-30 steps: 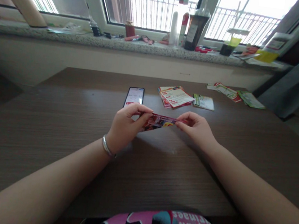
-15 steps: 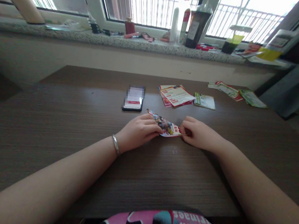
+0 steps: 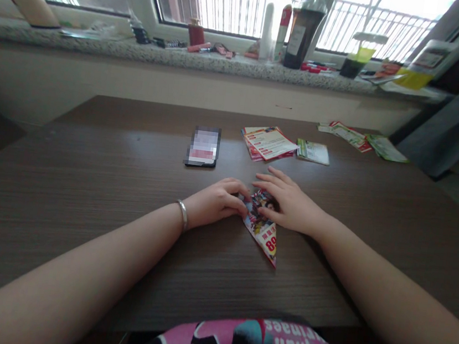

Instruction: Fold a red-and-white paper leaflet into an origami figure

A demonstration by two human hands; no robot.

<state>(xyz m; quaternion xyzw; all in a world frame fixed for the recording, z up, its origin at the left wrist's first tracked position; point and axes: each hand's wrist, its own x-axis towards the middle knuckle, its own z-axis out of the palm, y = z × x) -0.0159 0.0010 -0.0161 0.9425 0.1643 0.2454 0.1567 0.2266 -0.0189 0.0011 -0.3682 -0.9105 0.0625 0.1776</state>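
Observation:
A colourful printed flyer (image 3: 268,238), folded into a triangle, lies on the brown table with one pointed corner toward me. My left hand (image 3: 221,200) is closed on its left edge, thumb and fingers together there. My right hand (image 3: 288,202) is open over the flyer's right and upper part, fingers spread, thumb across the print. That hand hides some of the flyer, and its far corner cannot be made out.
A phone (image 3: 203,147) lies beyond my left hand. Farther back are a stack of printed flyers (image 3: 270,143), a small green-and-white packet (image 3: 314,153) and several leaflets (image 3: 385,148). Bottles and a dark drink cup (image 3: 302,38) stand on the windowsill (image 3: 155,57).
The flyer has turned, so its numbered corner now points toward me. My right hand has let go of that corner, opened and moved left over the paper. My left hand keeps its edge.

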